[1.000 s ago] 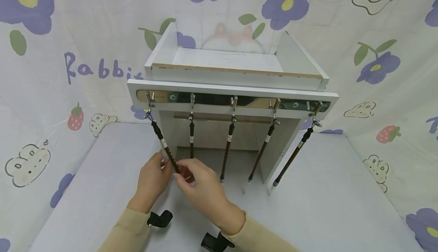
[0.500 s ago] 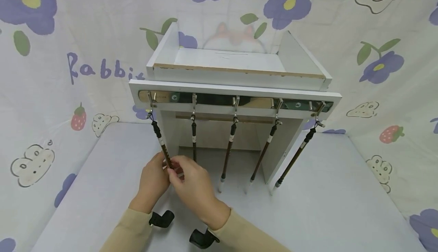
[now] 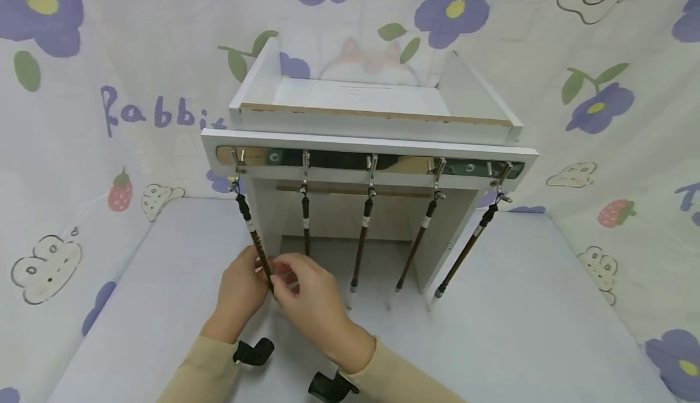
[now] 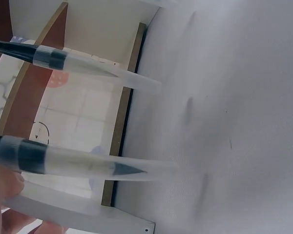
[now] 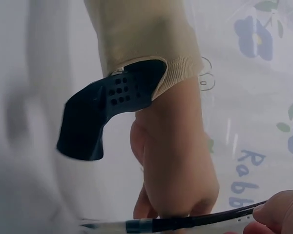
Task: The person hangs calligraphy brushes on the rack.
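Observation:
Several dark calligraphy brushes hang by loops from a metal hook rail (image 3: pixel 383 161). At the far left, my right hand (image 3: pixel 319 306) pinches the shaft of the leftmost calligraphy brush (image 3: pixel 253 228) between thumb and fingers. Just behind that shaft, my left hand (image 3: pixel 240 290) holds the same brush low down, its fingertips partly hidden. A clear cap (image 4: pixel 95 165) covers the brush's pale and dark pointed tip in the left wrist view. A neighbouring calligraphy brush (image 3: pixel 306 227) hangs straight behind the right hand, its lower end out of sight.
The rail is fixed to a white shelf unit (image 3: pixel 372 138) with an open top tray (image 3: pixel 361 95) and side panels. It stands on a white surface (image 3: pixel 541 306). Further right, another hanging calligraphy brush (image 3: pixel 467 251) slants outward. A patterned curtain (image 3: pixel 164 38) surrounds the back.
My right hand has shifted left, closer to my left hand. The leftmost brush hangs somewhat steeper, its lower part moved left. The other brushes stay on their hooks.

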`<move>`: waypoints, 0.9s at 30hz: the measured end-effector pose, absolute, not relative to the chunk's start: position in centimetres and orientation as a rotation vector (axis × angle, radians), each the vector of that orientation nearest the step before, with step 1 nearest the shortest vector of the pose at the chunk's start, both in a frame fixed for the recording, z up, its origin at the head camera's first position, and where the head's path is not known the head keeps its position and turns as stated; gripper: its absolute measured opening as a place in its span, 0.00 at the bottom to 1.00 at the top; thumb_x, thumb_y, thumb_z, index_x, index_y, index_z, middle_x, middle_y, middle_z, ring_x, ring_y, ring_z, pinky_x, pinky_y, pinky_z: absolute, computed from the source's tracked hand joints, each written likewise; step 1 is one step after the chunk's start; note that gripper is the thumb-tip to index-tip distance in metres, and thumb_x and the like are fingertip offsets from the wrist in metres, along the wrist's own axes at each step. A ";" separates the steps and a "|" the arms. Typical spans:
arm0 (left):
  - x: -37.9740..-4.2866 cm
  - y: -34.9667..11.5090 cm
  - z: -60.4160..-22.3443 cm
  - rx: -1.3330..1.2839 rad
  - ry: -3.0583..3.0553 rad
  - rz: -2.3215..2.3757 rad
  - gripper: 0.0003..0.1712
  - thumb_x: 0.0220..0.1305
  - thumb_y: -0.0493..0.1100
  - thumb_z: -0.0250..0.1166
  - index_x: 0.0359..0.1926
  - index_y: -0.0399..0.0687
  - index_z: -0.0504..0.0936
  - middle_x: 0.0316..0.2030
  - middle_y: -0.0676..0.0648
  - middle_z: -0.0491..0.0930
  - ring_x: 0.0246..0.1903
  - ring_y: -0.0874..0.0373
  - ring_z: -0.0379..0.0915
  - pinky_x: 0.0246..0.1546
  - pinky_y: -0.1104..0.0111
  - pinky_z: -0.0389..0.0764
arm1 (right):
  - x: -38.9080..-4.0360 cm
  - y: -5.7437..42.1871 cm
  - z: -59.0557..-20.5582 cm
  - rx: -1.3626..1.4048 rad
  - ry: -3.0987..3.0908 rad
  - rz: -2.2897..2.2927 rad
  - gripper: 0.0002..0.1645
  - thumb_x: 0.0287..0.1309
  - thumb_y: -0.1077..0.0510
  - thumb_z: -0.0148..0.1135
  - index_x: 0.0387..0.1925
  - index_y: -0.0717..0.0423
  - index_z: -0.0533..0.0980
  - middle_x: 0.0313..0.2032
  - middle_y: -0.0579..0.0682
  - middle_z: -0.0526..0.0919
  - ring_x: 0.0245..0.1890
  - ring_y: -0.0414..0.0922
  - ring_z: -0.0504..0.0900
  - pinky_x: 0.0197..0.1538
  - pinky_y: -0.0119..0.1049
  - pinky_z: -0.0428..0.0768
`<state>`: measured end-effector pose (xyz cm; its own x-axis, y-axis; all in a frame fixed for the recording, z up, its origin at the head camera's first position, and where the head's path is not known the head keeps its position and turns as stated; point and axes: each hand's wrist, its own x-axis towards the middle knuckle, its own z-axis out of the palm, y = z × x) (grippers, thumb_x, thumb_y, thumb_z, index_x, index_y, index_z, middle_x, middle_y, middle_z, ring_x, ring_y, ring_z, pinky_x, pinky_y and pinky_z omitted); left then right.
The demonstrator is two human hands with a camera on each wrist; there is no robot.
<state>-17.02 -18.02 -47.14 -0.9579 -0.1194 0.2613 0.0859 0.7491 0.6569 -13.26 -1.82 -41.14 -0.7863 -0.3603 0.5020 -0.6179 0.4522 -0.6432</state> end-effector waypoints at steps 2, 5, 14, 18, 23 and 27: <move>-17.1 -18.3 -47.3 0.015 -2.669 -1.040 0.10 0.67 0.43 0.62 0.45 0.43 0.78 0.49 0.40 0.80 0.47 0.41 0.79 0.43 0.49 0.80 | -13.0 -1.4 -41.2 0.831 -2.422 1.249 0.11 0.62 0.61 0.63 0.47 0.55 0.78 0.39 0.44 0.81 0.37 0.35 0.81 0.36 0.18 0.77; -17.0 -18.9 -47.6 -0.006 -2.680 -1.079 0.11 0.68 0.44 0.62 0.46 0.43 0.77 0.52 0.40 0.79 0.49 0.41 0.78 0.45 0.48 0.79 | -12.5 -0.5 -41.3 0.836 -2.422 1.212 0.11 0.62 0.60 0.63 0.46 0.54 0.78 0.40 0.44 0.82 0.36 0.35 0.81 0.36 0.18 0.76; -16.0 -19.9 -47.4 -0.032 -2.711 -1.224 0.10 0.69 0.46 0.60 0.44 0.44 0.78 0.53 0.38 0.79 0.55 0.38 0.73 0.49 0.47 0.77 | -11.5 2.7 -42.5 0.858 -2.441 1.025 0.12 0.61 0.58 0.65 0.47 0.52 0.78 0.40 0.42 0.82 0.37 0.36 0.80 0.38 0.23 0.78; -15.3 -20.4 -47.3 -0.053 -2.745 -1.197 0.13 0.71 0.44 0.58 0.50 0.41 0.77 0.53 0.37 0.78 0.56 0.38 0.71 0.51 0.45 0.76 | -11.6 4.2 -43.2 0.875 -2.390 0.913 0.14 0.58 0.60 0.66 0.47 0.52 0.78 0.39 0.42 0.82 0.37 0.38 0.80 0.36 0.27 0.79; -14.1 -21.2 -47.3 -0.087 -2.752 -1.092 0.20 0.72 0.36 0.50 0.62 0.34 0.71 0.55 0.33 0.76 0.55 0.37 0.72 0.49 0.46 0.77 | -11.8 5.7 -44.2 0.911 -2.290 0.751 0.15 0.55 0.61 0.67 0.46 0.52 0.78 0.36 0.42 0.81 0.34 0.37 0.81 0.32 0.27 0.79; -12.7 -21.7 -47.3 -0.096 -2.746 -1.035 0.22 0.74 0.35 0.46 0.65 0.29 0.66 0.57 0.30 0.73 0.57 0.36 0.70 0.52 0.45 0.75 | -11.9 6.7 -44.9 0.931 -2.229 0.611 0.13 0.57 0.59 0.63 0.45 0.55 0.78 0.33 0.44 0.80 0.30 0.40 0.80 0.29 0.30 0.79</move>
